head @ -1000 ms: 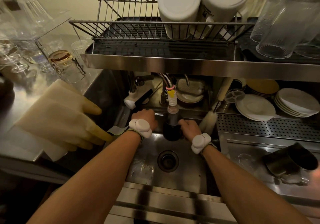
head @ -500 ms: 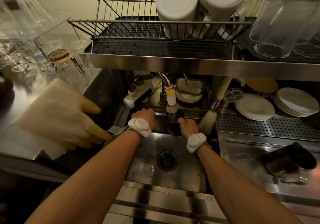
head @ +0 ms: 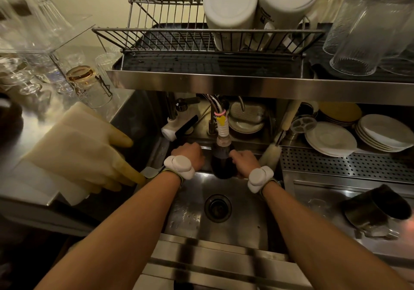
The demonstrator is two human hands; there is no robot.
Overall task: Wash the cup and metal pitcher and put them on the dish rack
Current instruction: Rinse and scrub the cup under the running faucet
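Observation:
A dark cup stands upright in the sink directly under the faucet nozzle. My right hand grips the cup from its right side. My left hand is at the sink's back edge just left of the cup, and its fingers are hidden behind the knuckles. The metal pitcher lies on its side on the steel counter at the right, with neither hand on it. The wire dish rack sits on the shelf above the sink.
Yellow rubber gloves lie on the left counter beside several glasses. White containers and upturned glasses fill the rack's right side. Plates and a bottle brush sit right of the faucet. The drain is below the cup.
My right hand lifted the cup toward the nozzle half a second ago and has brought it back down a little. My left hand has stayed in place.

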